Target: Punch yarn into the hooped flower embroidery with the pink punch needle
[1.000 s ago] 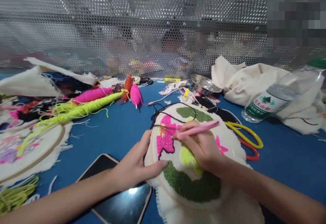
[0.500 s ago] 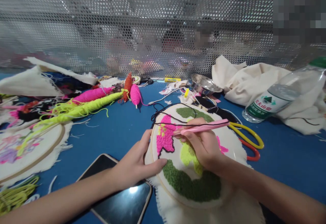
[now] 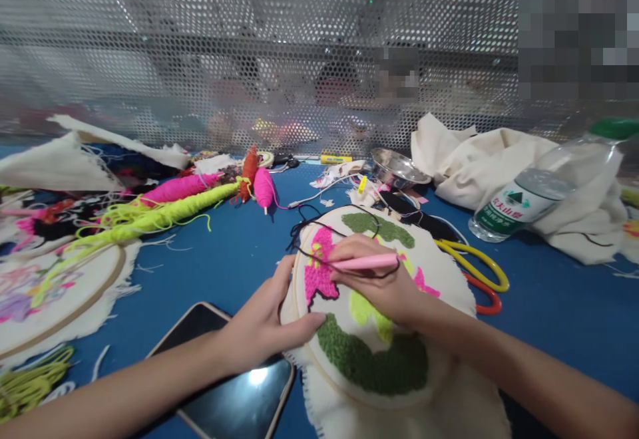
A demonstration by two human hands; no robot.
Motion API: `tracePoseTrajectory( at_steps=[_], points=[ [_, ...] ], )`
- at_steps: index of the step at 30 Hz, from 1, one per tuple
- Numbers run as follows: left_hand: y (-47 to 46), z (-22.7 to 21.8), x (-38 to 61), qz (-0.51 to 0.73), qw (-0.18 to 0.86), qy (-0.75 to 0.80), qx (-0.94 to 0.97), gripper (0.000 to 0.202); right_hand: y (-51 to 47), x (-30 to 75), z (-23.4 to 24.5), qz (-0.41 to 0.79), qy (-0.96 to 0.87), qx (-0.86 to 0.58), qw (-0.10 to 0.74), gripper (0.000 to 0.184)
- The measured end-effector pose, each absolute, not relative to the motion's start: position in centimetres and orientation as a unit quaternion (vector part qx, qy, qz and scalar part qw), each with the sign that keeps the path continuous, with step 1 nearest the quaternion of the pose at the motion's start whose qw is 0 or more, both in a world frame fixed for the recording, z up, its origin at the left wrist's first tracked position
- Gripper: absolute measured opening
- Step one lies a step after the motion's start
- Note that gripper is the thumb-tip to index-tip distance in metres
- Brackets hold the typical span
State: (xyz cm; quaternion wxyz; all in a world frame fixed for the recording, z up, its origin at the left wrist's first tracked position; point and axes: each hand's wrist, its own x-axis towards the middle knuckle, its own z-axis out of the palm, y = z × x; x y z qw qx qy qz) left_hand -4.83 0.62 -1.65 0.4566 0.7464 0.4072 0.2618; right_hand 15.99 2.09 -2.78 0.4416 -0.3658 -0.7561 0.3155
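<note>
My left hand [image 3: 279, 319] grips the left rim of an embroidery hoop [image 3: 295, 286], its thumb lying on the cloth and its fingers beneath. White cloth [image 3: 344, 296] stretched in the hoop carries a pink flower [image 3: 319, 273], a lime-yellow patch and dark green leaves [image 3: 372, 362]. My right hand [image 3: 374, 276] is closed round a pink punch needle [image 3: 369, 262], which leans over the pink flower; its tip is hidden by my fingers. Black yarn [image 3: 309, 253] runs from the needle to a loose tangle at the hoop's upper left. A black outline edges the flower's lower side.
A phone [image 3: 244, 392] lies under my left forearm. Scissors with yellow and red handles [image 3: 479, 266] lie right of the hoop. Behind are a water bottle [image 3: 524, 203], crumpled cloth [image 3: 459, 153] and a metal bowl [image 3: 399, 167]. Wound yarn [image 3: 184, 209] and another hoop [image 3: 107, 286] are at left.
My right hand has turned and moved slightly left with the punch needle, closer to the pink flower. The black yarn, taut along the needle before, now hangs slack. My left hand stays on the hoop.
</note>
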Motion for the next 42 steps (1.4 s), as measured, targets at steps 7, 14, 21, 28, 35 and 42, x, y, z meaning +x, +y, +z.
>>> tracePoseTrajectory(
  at_steps=[7,14,21,28,35,42],
  points=[
    [0.6,-1.6,-4.7,0.252,0.493,0.417,0.721,0.047,1.1,16.5,-3.7,0.304,-0.696,-0.413,0.503,0.013],
    [0.5,-1.6,-4.6,0.249,0.507,0.431,0.704,0.049,1.2,16.6,-4.0,0.347,-0.669,-0.448,0.481,0.022],
    [0.5,-1.5,-4.6,0.244,0.494,0.433,0.713,0.049,1.4,16.3,-3.6,0.315,-0.688,-0.45,0.473,0.018],
    [0.5,-1.5,-4.7,0.244,0.476,0.425,0.731,0.05,1.4,16.4,-3.9,0.308,-0.683,-0.434,0.5,0.015],
    [0.6,-1.5,-4.7,0.242,0.479,0.426,0.728,0.05,1.6,16.3,-4.1,0.396,-0.627,-0.44,0.508,0.013],
    [0.4,-1.5,-5.0,0.246,0.456,0.406,0.753,0.052,1.7,15.8,-3.1,0.304,-0.723,-0.419,0.457,0.009]
  ],
)
